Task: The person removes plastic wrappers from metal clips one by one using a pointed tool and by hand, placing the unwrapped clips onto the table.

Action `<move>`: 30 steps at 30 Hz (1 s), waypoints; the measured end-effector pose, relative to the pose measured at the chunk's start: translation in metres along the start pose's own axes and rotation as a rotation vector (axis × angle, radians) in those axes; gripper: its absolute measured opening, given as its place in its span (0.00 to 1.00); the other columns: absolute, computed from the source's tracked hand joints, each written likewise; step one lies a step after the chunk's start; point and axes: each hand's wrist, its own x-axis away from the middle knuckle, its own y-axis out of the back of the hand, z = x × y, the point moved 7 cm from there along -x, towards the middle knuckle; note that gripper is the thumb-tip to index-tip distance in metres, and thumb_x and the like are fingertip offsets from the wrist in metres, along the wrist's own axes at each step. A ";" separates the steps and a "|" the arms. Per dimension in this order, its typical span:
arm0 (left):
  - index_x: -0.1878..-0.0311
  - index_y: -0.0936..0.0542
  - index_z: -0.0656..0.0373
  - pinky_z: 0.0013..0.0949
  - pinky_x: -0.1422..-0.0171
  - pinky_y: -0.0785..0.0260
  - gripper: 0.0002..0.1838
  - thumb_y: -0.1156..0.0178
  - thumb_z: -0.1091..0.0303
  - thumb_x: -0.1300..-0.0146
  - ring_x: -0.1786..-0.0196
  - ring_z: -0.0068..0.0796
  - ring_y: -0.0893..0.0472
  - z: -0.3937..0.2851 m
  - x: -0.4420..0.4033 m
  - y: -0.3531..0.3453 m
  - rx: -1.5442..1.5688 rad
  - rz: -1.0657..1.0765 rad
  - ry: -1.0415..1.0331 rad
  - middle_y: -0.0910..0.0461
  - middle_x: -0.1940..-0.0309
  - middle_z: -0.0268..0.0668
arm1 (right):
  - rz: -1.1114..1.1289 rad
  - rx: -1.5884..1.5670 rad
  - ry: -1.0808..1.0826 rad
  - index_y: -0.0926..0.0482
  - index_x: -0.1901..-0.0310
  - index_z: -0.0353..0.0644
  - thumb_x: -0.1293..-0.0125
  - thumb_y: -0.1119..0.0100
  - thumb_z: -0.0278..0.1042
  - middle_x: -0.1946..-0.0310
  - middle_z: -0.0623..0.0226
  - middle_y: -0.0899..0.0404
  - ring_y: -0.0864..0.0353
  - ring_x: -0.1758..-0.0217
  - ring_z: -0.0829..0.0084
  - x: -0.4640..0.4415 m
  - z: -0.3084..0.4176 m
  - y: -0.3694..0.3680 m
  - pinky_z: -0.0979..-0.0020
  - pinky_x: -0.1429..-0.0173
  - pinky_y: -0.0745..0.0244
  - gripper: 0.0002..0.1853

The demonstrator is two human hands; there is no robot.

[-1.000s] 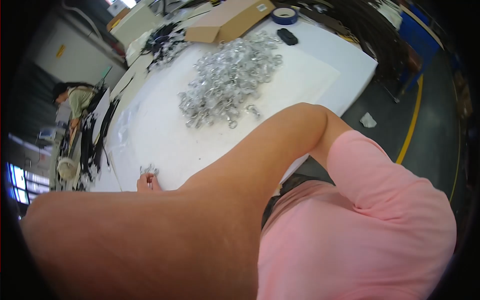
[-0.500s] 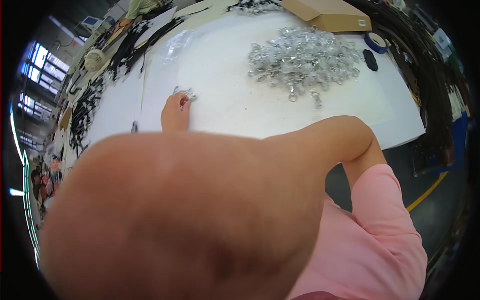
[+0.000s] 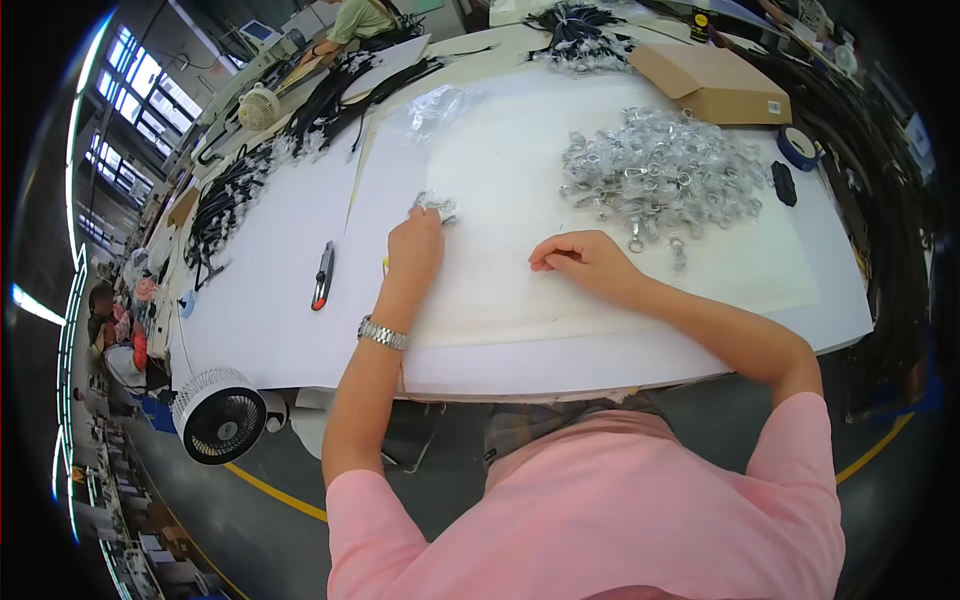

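On the white sheet, my left hand (image 3: 416,240), with a metal watch (image 3: 383,333) on its wrist, has its fingers closed at a small cluster of clear-wrapped metal pieces (image 3: 440,207). The fingertips touch the cluster's near side; what they pinch is hidden. My right hand (image 3: 583,262) rests above the sheet with its fingers curled together, and I cannot make out anything in them. A large heap of metal clasps and rings in clear wrap (image 3: 665,170) lies beyond it, to the right.
An orange-tipped cutter (image 3: 323,276) lies left of my left hand. Black cords (image 3: 225,205) line the left side. A cardboard box (image 3: 715,80), blue tape roll (image 3: 798,147) and black object (image 3: 784,184) are at the right. A fan (image 3: 222,418) stands at the near left edge; a person (image 3: 357,20) works beyond.
The view has swung left and down. The arm that blocked the foreground has dropped away, and both hands now show. My left hand stays at the small cluster.
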 end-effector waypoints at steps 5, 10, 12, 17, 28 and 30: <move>0.55 0.13 0.64 0.35 0.57 0.22 0.08 0.31 0.71 0.33 0.65 0.37 0.13 -0.033 -0.011 0.055 0.453 -0.136 -0.057 0.12 0.62 0.45 | -0.191 -0.001 0.024 0.17 0.36 0.33 0.21 0.38 0.28 0.48 0.63 0.11 0.14 0.47 0.75 -0.004 0.024 0.016 0.72 0.42 0.16 0.16; 0.56 0.12 0.64 0.23 0.70 0.40 0.08 0.31 0.68 0.28 0.75 0.12 0.30 -0.125 -0.009 0.068 1.008 0.460 -0.016 0.14 0.69 0.29 | -0.313 0.082 0.119 0.15 0.43 0.32 0.23 0.32 0.36 0.57 0.64 0.11 0.13 0.56 0.76 -0.008 0.035 0.040 0.73 0.53 0.15 0.16; 0.58 0.12 0.64 0.21 0.71 0.41 0.08 0.30 0.67 0.28 0.74 0.10 0.31 -0.135 -0.012 0.064 1.134 0.489 0.042 0.16 0.71 0.27 | -0.160 -0.139 -0.109 0.14 0.48 0.32 0.23 0.30 0.38 0.63 0.66 0.11 0.14 0.62 0.78 -0.008 0.020 0.047 0.75 0.58 0.17 0.15; 0.62 0.13 0.61 0.20 0.70 0.41 0.08 0.30 0.67 0.28 0.74 0.10 0.30 -0.132 -0.011 0.035 1.333 0.412 0.243 0.18 0.74 0.27 | -0.157 -0.197 -0.175 0.13 0.59 0.36 0.24 0.30 0.39 0.68 0.68 0.12 0.15 0.68 0.81 0.002 0.003 0.058 0.77 0.62 0.20 0.13; 0.68 0.17 0.62 0.22 0.73 0.46 0.16 0.31 0.61 0.24 0.76 0.11 0.34 -0.136 -0.005 0.030 1.275 0.425 0.228 0.24 0.76 0.25 | 0.000 -0.249 -0.331 0.13 0.58 0.37 0.24 0.30 0.40 0.63 0.63 0.08 0.10 0.61 0.76 0.004 0.005 0.033 0.74 0.55 0.17 0.12; 0.70 0.18 0.61 0.23 0.72 0.45 0.18 0.31 0.61 0.23 0.75 0.11 0.34 -0.140 -0.003 0.031 1.349 0.425 0.210 0.25 0.78 0.24 | -0.036 -0.271 -0.360 0.14 0.59 0.40 0.24 0.30 0.40 0.65 0.63 0.09 0.10 0.62 0.76 0.005 0.005 0.034 0.75 0.56 0.18 0.11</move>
